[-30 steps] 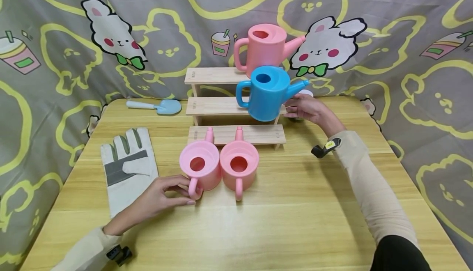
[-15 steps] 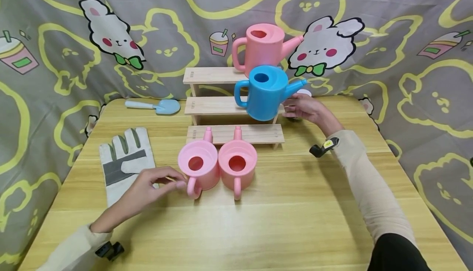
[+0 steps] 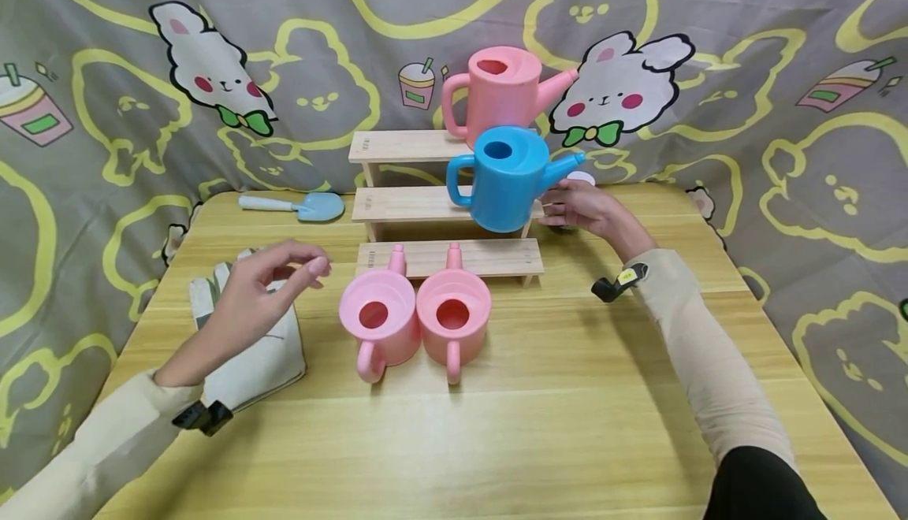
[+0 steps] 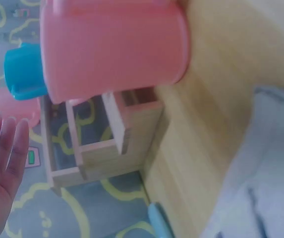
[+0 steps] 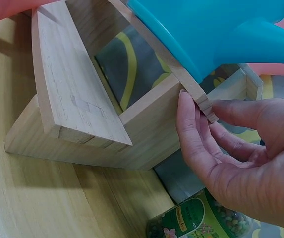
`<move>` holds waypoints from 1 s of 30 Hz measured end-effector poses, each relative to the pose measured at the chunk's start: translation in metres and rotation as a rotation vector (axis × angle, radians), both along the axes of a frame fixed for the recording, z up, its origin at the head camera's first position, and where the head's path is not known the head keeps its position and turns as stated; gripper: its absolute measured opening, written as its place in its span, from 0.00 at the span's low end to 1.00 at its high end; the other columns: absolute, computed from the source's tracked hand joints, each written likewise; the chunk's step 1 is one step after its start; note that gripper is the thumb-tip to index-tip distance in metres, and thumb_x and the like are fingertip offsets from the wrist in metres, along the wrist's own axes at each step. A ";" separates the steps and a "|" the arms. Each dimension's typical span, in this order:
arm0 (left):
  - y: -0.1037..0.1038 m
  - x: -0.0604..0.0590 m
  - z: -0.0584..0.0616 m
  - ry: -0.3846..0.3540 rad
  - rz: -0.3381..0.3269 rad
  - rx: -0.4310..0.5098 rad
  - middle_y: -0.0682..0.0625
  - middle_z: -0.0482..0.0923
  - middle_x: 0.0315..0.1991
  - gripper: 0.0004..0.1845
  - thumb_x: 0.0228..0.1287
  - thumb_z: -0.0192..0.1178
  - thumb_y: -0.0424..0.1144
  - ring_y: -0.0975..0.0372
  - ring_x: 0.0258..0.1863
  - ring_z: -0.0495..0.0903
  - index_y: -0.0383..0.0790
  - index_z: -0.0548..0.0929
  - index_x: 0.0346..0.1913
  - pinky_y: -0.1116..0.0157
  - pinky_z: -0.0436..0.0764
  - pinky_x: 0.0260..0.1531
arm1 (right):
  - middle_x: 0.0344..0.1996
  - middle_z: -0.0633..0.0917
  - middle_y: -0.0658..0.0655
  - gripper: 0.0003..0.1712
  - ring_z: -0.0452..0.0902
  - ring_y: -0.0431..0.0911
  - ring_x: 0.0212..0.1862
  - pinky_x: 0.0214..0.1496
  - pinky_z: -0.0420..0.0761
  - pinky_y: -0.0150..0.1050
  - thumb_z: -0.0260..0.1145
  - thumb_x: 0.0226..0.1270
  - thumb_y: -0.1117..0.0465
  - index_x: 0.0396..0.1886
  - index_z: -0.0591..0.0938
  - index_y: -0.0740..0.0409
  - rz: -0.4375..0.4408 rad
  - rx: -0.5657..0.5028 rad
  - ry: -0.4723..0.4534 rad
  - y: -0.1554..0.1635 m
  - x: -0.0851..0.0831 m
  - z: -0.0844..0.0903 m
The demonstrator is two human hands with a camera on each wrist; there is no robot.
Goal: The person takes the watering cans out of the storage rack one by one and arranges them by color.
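Note:
My left hand (image 3: 257, 293) hovers above the white-and-grey work glove (image 3: 258, 362), fingers loosely bent and holding nothing. To its right stand a light pink watering can (image 3: 379, 315) and a coral pink watering can (image 3: 454, 315), side by side with handles toward me. My right hand (image 3: 589, 206) pinches the right end of the middle shelf (image 5: 181, 74) of a three-step wooden stand (image 3: 400, 203), thumb above and fingers below. On that shelf, just beside the hand, sits a blue watering can (image 3: 507, 181). Another pink watering can (image 3: 504, 94) is on the top step.
A light blue trowel (image 3: 319, 206) lies at the back left of the wooden table (image 3: 539, 433). Behind my right hand stands a jar (image 5: 186, 218) with a green label and a white lid (image 3: 582, 178). A patterned cloth (image 3: 305, 0) hangs along the back and sides.
My left hand has let go of the light pink watering can's handle and moved left and back over the glove. The right hand stays at the shelf end.

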State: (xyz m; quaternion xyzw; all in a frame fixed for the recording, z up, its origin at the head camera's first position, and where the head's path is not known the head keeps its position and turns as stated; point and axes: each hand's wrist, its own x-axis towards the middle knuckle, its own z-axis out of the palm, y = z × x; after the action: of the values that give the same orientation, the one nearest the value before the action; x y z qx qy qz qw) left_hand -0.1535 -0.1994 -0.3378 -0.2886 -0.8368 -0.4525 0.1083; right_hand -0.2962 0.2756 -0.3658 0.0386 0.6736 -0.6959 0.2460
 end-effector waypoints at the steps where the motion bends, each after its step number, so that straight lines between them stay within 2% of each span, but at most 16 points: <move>1: 0.001 -0.004 0.002 0.006 0.007 -0.007 0.53 0.84 0.39 0.11 0.67 0.61 0.29 0.65 0.34 0.84 0.47 0.84 0.47 0.76 0.85 0.38 | 0.39 0.81 0.51 0.11 0.79 0.44 0.40 0.49 0.89 0.40 0.52 0.77 0.66 0.50 0.77 0.51 0.002 -0.001 0.001 0.000 0.000 0.000; 4: 0.005 -0.015 0.007 0.000 0.034 -0.041 0.56 0.84 0.39 0.09 0.68 0.61 0.33 0.66 0.35 0.83 0.49 0.84 0.47 0.78 0.84 0.39 | 0.39 0.80 0.51 0.11 0.79 0.44 0.40 0.49 0.89 0.40 0.52 0.77 0.66 0.51 0.77 0.51 0.000 0.002 0.004 0.000 0.000 0.000; 8: 0.014 -0.032 0.016 -0.037 0.050 -0.054 0.52 0.84 0.38 0.07 0.69 0.60 0.36 0.65 0.36 0.82 0.47 0.84 0.47 0.78 0.83 0.37 | 0.39 0.80 0.50 0.11 0.78 0.43 0.39 0.48 0.89 0.39 0.52 0.77 0.66 0.52 0.76 0.52 0.004 0.005 0.009 -0.001 -0.001 -0.001; 13: 0.032 -0.045 0.036 -0.062 0.038 -0.053 0.44 0.84 0.39 0.09 0.71 0.58 0.36 0.59 0.35 0.82 0.37 0.82 0.48 0.78 0.82 0.36 | 0.38 0.81 0.50 0.11 0.80 0.43 0.39 0.47 0.89 0.39 0.52 0.77 0.66 0.51 0.77 0.52 -0.001 0.000 0.009 -0.002 -0.002 -0.004; 16: 0.040 -0.055 0.042 -0.068 0.016 -0.050 0.41 0.83 0.39 0.10 0.71 0.57 0.35 0.59 0.35 0.82 0.33 0.82 0.49 0.79 0.82 0.35 | 0.38 0.81 0.51 0.11 0.80 0.44 0.39 0.47 0.89 0.39 0.52 0.77 0.67 0.51 0.77 0.52 -0.008 -0.010 0.002 -0.003 -0.002 -0.004; 18: 0.042 -0.066 0.039 -0.065 0.008 -0.050 0.42 0.84 0.40 0.10 0.71 0.57 0.36 0.59 0.35 0.82 0.36 0.82 0.49 0.79 0.82 0.35 | 0.39 0.81 0.51 0.11 0.80 0.44 0.39 0.47 0.89 0.39 0.52 0.76 0.67 0.52 0.76 0.53 -0.010 -0.011 0.002 -0.004 -0.001 -0.004; 22: 0.039 -0.094 0.026 -0.058 0.016 -0.062 0.46 0.84 0.42 0.10 0.71 0.58 0.39 0.60 0.37 0.82 0.42 0.83 0.50 0.78 0.81 0.34 | 0.41 0.82 0.50 0.14 0.82 0.43 0.40 0.48 0.89 0.39 0.52 0.76 0.67 0.57 0.74 0.54 -0.007 0.019 0.026 -0.004 -0.001 -0.002; 24: 0.037 -0.107 0.019 -0.056 0.059 -0.086 0.48 0.84 0.44 0.11 0.71 0.58 0.43 0.61 0.38 0.81 0.43 0.83 0.51 0.76 0.79 0.35 | 0.43 0.82 0.49 0.16 0.83 0.42 0.42 0.50 0.89 0.40 0.52 0.76 0.67 0.61 0.71 0.56 0.011 0.047 0.053 -0.004 0.000 -0.002; 25: 0.036 -0.113 0.017 -0.067 0.086 -0.096 0.47 0.84 0.46 0.12 0.72 0.58 0.44 0.60 0.40 0.81 0.42 0.82 0.51 0.74 0.79 0.37 | 0.41 0.82 0.49 0.17 0.82 0.41 0.40 0.50 0.88 0.40 0.53 0.76 0.66 0.62 0.71 0.57 0.008 0.061 0.061 -0.004 0.000 -0.002; 27: 0.033 -0.122 0.014 -0.116 0.145 -0.118 0.45 0.83 0.49 0.15 0.72 0.57 0.45 0.58 0.44 0.80 0.40 0.81 0.53 0.71 0.78 0.40 | 0.39 0.80 0.50 0.18 0.79 0.40 0.37 0.52 0.88 0.42 0.54 0.76 0.65 0.63 0.71 0.58 0.003 0.083 0.074 -0.004 0.000 -0.002; 30: 0.029 -0.132 0.007 -0.263 0.212 -0.143 0.42 0.79 0.52 0.18 0.73 0.56 0.46 0.54 0.48 0.79 0.38 0.77 0.57 0.69 0.80 0.40 | 0.38 0.80 0.50 0.19 0.79 0.40 0.37 0.53 0.88 0.43 0.55 0.76 0.64 0.64 0.71 0.59 0.004 0.111 0.090 -0.003 0.000 -0.002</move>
State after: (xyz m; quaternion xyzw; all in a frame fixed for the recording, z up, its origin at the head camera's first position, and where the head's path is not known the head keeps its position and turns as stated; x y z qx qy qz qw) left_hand -0.2858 -0.1700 -0.3305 -0.1442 -0.8994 -0.4119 0.0242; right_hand -0.2959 0.2723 -0.3676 0.0196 0.7215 -0.6581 0.2144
